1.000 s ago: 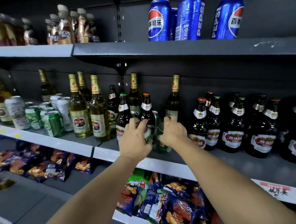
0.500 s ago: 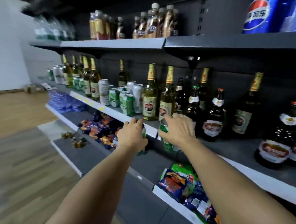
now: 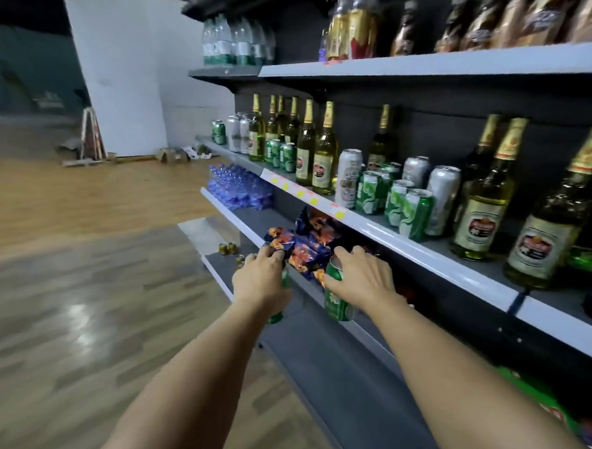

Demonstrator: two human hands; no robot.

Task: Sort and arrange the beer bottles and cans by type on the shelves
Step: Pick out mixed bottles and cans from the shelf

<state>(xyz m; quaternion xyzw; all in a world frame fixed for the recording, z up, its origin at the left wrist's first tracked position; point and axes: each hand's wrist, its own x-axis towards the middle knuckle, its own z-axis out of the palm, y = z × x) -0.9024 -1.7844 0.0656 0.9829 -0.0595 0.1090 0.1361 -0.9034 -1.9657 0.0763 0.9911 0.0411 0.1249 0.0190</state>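
Green beer cans were found one in each hand, both held in front of the shelving and below the middle shelf [image 3: 437, 258]. We noted the left hand [image 3: 261, 279] curled over the top of a green can [image 3: 281, 305], most of which was hidden behind the hand. The right hand [image 3: 361, 277] gripped a second green can [image 3: 336, 296] from above, fingers wrapped round its upper part, the can tilted slightly. Both cans were clear of any shelf surface. On the middle shelf we recorded a cluster of green cans [image 3: 403, 206] standing beside silver cans [image 3: 442, 197], with gold-foil bottles [image 3: 484, 207] on either side of them. Snack packets [image 3: 306, 247] lay on the lower shelf just behind the hands. Water bottles [image 3: 237, 42] stood on the top shelf.
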